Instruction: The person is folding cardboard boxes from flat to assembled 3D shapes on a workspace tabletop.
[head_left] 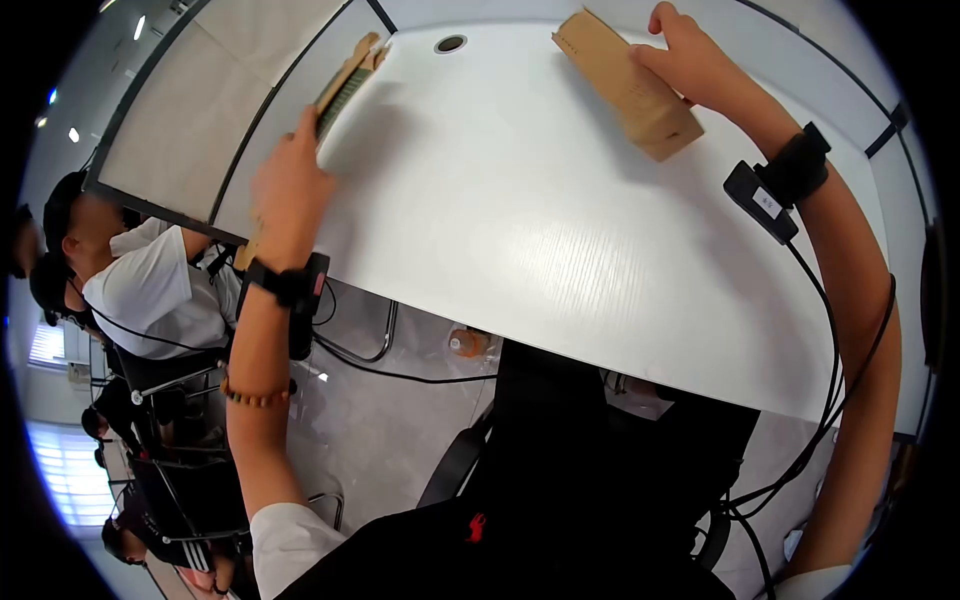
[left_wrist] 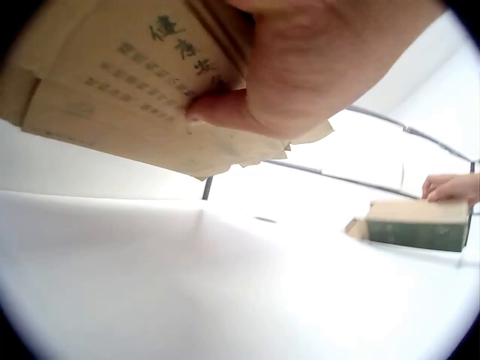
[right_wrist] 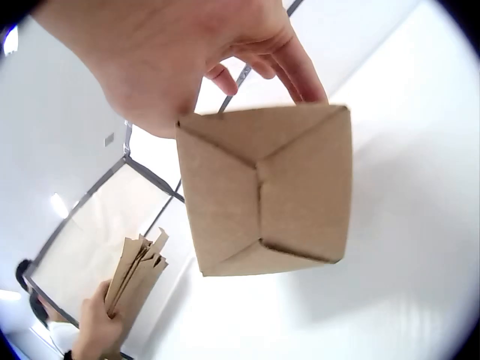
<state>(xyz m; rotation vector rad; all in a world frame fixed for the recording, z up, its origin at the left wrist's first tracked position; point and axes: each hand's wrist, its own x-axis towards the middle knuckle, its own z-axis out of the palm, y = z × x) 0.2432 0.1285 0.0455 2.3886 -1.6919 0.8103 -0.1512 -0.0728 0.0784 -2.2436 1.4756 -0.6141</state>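
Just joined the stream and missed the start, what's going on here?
A person is at a white desk with cardboard in both hands. The left hand grips a few flattened cartons. The right hand holds a box folded into shape, its flaps closed at the end facing the right wrist camera. The cartons and box are well apart; I can't tell whether the box touches the desk.

From the head view's centre, a round hole (head_left: 451,44) pierces the white worktop (head_left: 480,200) at twelve o'clock. A partition (head_left: 220,110) stands at ten, a white-shirted person (head_left: 150,295) sits at nine, a bright window (head_left: 70,475) shows at eight; a bottle (head_left: 467,343) is on the floor (head_left: 400,420) near six.
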